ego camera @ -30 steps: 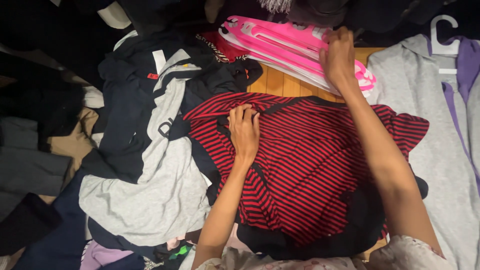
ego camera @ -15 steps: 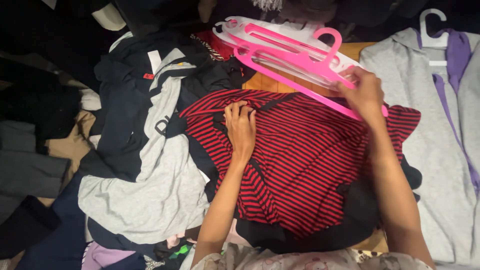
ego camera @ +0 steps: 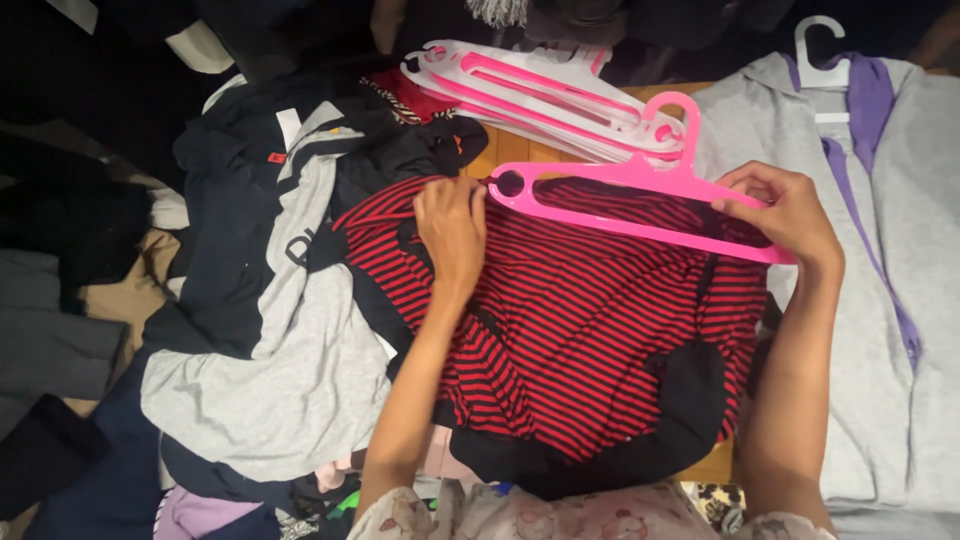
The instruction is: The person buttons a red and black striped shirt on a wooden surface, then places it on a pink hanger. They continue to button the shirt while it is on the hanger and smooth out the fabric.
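A red and black striped garment (ego camera: pixel 590 330) lies spread in front of me on a wooden surface. My left hand (ego camera: pixel 450 232) rests on its upper left part, near the neckline, fingers pressing the cloth. My right hand (ego camera: pixel 785 212) grips the right end of a bright pink plastic hanger (ego camera: pixel 620 195), held just above the garment's top edge. The hanger's hook points away from me.
A stack of pink and white hangers (ego camera: pixel 540 95) lies beyond the garment. A grey and purple hooded top (ego camera: pixel 880 260) on a white hanger (ego camera: pixel 822 55) lies at right. A heap of grey, black and navy clothes (ego camera: pixel 250 300) fills the left side.
My right hand lifted one pink hanger off the stack and brought it toward me, over the striped garment's top. My left hand stayed on the garment.
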